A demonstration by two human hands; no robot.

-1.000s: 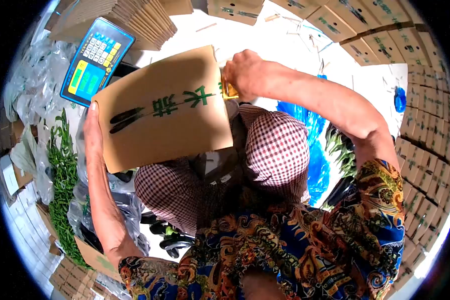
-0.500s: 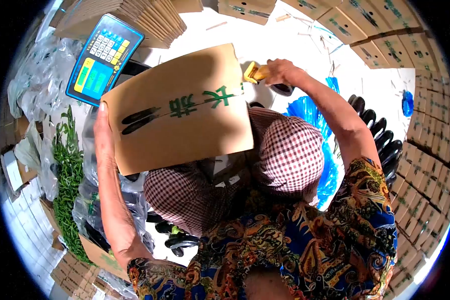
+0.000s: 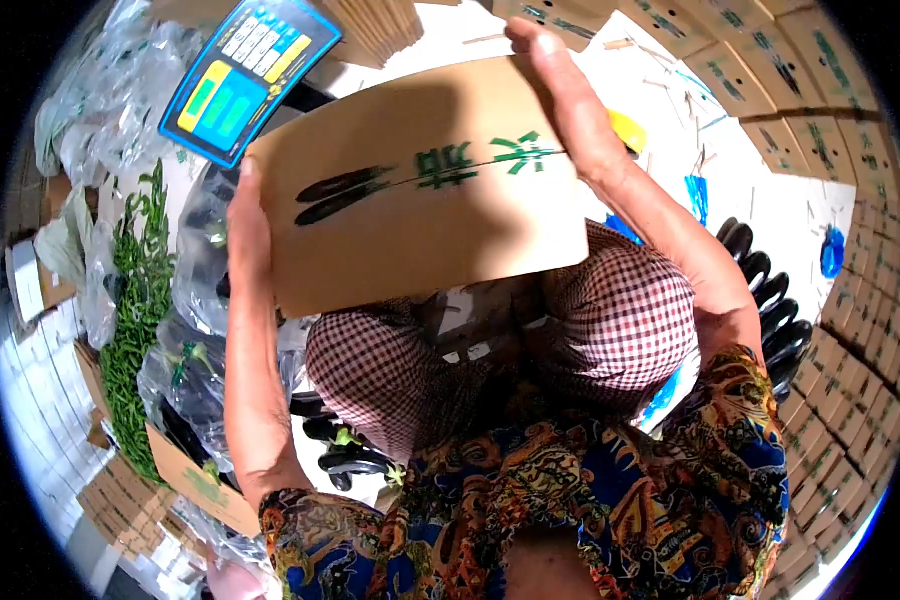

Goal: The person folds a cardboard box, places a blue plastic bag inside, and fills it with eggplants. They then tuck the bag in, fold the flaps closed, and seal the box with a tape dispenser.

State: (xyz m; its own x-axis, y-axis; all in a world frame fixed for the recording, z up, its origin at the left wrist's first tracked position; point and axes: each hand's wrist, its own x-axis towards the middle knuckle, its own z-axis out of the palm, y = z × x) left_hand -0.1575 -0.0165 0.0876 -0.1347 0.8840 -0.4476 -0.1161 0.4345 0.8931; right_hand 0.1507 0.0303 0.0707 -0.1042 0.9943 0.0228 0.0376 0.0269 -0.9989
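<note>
A closed cardboard box (image 3: 430,230) with green lettering and printed dark eggplants lies tilted over my knees. My left hand (image 3: 250,210) grips its left edge, the thumb showing on top and the other fingers hidden. Against the box's right end lies my right hand (image 3: 565,90), its fingers bent round the far corner. A yellow tape dispenser (image 3: 627,131) sits on the floor just beyond my right wrist, partly hidden by it.
A blue scale display (image 3: 248,75) stands beyond the box's far left corner. Eggplants (image 3: 770,285) lie in a row at the right, before stacked boxes (image 3: 850,370). Green peppers (image 3: 135,340) and plastic bags (image 3: 120,90) fill the left. Flat cardboard (image 3: 375,30) stands at the back.
My right hand has let go of the yellow tape dispenser, now on the floor, and moved onto the box's right end. In the view, the box has shifted right and slightly up.
</note>
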